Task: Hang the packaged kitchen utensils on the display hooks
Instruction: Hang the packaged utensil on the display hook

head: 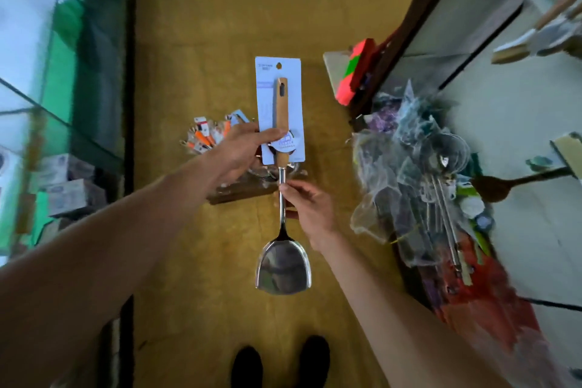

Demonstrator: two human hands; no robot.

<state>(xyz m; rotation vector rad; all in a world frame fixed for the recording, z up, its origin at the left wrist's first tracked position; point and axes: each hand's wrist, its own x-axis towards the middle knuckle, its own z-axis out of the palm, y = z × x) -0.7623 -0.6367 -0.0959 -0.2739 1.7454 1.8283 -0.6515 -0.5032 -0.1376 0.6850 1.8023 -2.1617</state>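
1. A packaged spatula (282,264) is held in the air above the yellow-brown floor (195,41). Its steel blade points toward the viewer and its wooden handle lies against a pale blue backing card (267,88).
2. The left hand (239,151) grips the card's lower part, thumb laid across the wooden handle.
3. The right hand (310,208) pinches the metal shaft just below the handle, between thumb and fingertips.
4. The card's hang hole (278,65) sits near its top edge.
5. To the right lies a heap of metal utensils (419,186) in clear plastic wrap.
6. Small orange-handled packets (208,137) lie on the floor, partly behind the left hand.
7. Two dark shoes (248,365) show at the bottom edge.
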